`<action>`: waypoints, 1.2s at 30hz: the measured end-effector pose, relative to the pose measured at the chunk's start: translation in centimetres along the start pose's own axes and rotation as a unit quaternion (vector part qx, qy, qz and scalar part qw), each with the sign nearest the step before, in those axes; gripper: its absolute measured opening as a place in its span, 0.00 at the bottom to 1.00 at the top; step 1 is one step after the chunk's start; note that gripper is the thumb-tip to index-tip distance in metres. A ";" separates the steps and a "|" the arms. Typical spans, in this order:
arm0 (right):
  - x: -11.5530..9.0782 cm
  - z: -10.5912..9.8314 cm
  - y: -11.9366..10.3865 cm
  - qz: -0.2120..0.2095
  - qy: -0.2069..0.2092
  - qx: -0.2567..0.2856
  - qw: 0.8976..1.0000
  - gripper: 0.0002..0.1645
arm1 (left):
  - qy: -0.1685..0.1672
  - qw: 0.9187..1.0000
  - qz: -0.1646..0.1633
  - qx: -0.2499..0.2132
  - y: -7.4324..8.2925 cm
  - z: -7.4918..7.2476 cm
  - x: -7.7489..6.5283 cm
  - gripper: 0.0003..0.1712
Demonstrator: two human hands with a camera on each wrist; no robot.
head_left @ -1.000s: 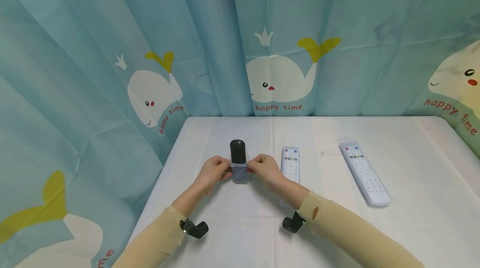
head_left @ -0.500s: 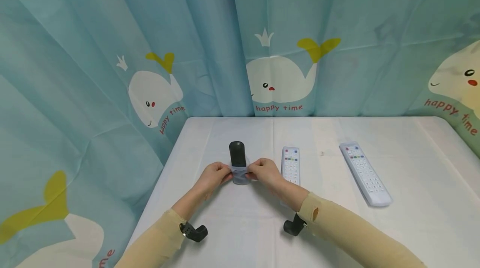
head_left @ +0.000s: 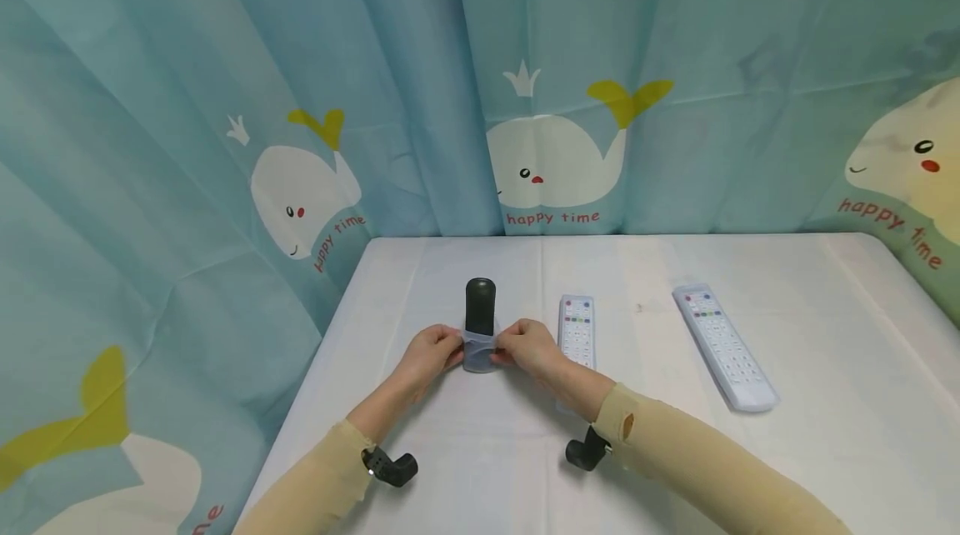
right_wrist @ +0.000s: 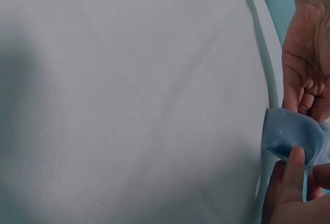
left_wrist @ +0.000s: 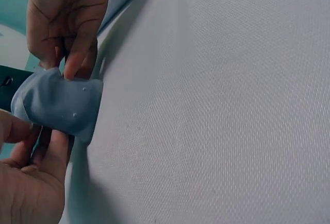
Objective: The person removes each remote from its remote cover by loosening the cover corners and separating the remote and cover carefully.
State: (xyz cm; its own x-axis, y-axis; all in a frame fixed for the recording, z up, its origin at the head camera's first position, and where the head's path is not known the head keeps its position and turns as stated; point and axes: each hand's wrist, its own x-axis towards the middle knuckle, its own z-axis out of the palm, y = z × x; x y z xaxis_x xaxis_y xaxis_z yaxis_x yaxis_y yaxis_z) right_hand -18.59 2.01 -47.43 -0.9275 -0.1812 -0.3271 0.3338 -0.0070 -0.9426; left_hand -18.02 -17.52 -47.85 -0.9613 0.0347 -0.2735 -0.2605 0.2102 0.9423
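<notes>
A slim black remote-like object [head_left: 480, 305] with a rounded end stands out of a translucent bluish cover [head_left: 478, 357]; no buttons show on it. The lower end sits inside the cover, which looks wrinkled near its mouth. On the left side, my left hand [head_left: 429, 357] pinches the cover's edge between thumb and fingers. Opposite it, my right hand [head_left: 531, 347] pinches the other edge. Close up in the left wrist view, the cover [left_wrist: 59, 103] has small raised dots. In the right wrist view, a finger of my right hand [right_wrist: 301, 208] lies against the cover [right_wrist: 291, 128].
A white remote control [head_left: 577, 331] in a clear cover lies just right of my right hand, partly hidden by that forearm. Farther right, another covered white remote [head_left: 726, 347] lies slanted on the white table [head_left: 847, 352]. A blue whale-print curtain [head_left: 420, 102] hangs behind.
The cover's mouth has slid down toward me, so more of the black object shows. Both hands moved slightly nearer with it and keep their pinch. The white remotes lie as before.
</notes>
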 end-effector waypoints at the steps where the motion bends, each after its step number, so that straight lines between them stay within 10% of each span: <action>1: 0.0 0.0 0.0 0.000 0.001 -0.001 1.000 0.05 | -0.001 1.000 0.003 -0.001 0.0 0.0 0.0 0.11; 11: 0.2 -0.5 -0.1 -0.024 0.010 -0.035 0.999 0.07 | -0.048 0.997 0.051 0.045 -0.2 0.0 0.4 0.24; 19: 1.1 -1.7 -2.2 -0.114 0.063 -0.080 0.988 0.28 | -0.035 0.995 0.063 0.071 -0.1 0.2 0.7 0.22; 36: 3.3 -1.7 -3.7 -0.136 -0.081 -0.023 0.987 0.31 | -0.038 0.993 0.080 0.079 0.0 0.0 0.7 0.22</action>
State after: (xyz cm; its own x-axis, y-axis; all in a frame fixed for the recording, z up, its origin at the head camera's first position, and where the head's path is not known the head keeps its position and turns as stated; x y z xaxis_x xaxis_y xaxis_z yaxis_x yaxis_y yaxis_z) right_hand -23.16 3.16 -45.14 -0.9414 -0.3337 -0.0497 0.0644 -0.0331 -0.9974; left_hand -18.64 -17.54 -48.07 -0.9782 0.1515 -0.1421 -0.0821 0.3464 0.9345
